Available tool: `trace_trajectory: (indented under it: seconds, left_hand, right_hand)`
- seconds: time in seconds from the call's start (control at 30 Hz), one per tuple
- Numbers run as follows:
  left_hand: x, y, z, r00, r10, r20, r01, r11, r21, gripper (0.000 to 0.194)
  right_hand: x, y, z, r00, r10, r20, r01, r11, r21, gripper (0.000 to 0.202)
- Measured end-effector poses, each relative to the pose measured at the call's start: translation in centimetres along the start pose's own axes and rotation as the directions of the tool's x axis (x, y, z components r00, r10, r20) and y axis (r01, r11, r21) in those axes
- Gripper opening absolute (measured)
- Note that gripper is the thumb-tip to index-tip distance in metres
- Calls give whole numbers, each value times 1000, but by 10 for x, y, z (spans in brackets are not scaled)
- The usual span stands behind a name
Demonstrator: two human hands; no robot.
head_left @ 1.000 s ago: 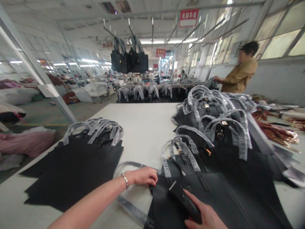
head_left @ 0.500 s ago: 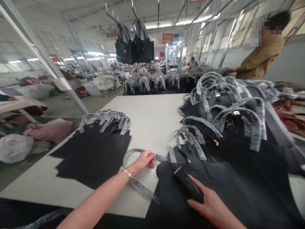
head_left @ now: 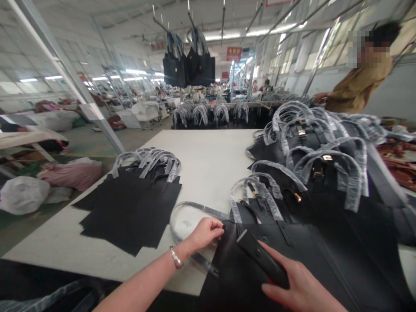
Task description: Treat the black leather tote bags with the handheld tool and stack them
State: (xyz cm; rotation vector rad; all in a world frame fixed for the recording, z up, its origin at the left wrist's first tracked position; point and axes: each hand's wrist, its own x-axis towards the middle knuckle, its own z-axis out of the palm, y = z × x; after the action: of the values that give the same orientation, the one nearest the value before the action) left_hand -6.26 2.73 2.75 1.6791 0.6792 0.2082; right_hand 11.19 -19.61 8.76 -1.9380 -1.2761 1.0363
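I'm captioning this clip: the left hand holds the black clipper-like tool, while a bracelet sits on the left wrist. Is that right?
Not quite: the head view shows the right hand holding the black clipper-like tool. The bracelet is indeed on the left wrist.

Bare tabletop (head_left: pixel 208 162) between black bag piles (head_left: pixel 130 208)

Stretches far back beneath a pale ceiling (head_left: pixel 123 26), lit by bright tube lights (head_left: pixel 135 71). Has windows (head_left: pixel 339 52) above a pale wall (head_left: pixel 403 93) at right, a grey floor (head_left: pixel 139 138) at left, and a slanting metal post (head_left: pixel 67 80) beside a broad white table (head_left: pixel 211 149).
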Motion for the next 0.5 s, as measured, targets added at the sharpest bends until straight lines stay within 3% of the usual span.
trace_trajectory:
  seconds: [0.2, 0.4, 0.5]
  left_hand:
    - [-11, -6, 20, 1000, 17, 21, -10, 949, -315, 22]
    - [-15, -10, 35, 997, 37, -66, -65, 866, -497, 19]
    - [-17, -9, 37, 995, 27, -92, -71, 853, -517, 24]
  right_hand:
    - [19, -26, 6, 991, -25, 130, 5, 987, 158, 79]
    - [38, -29, -1, 999, 5, 50, -16, 977, 211, 77]
    - [37, -28, -2, 980, 12, 198, -53, 978, 203, 78]
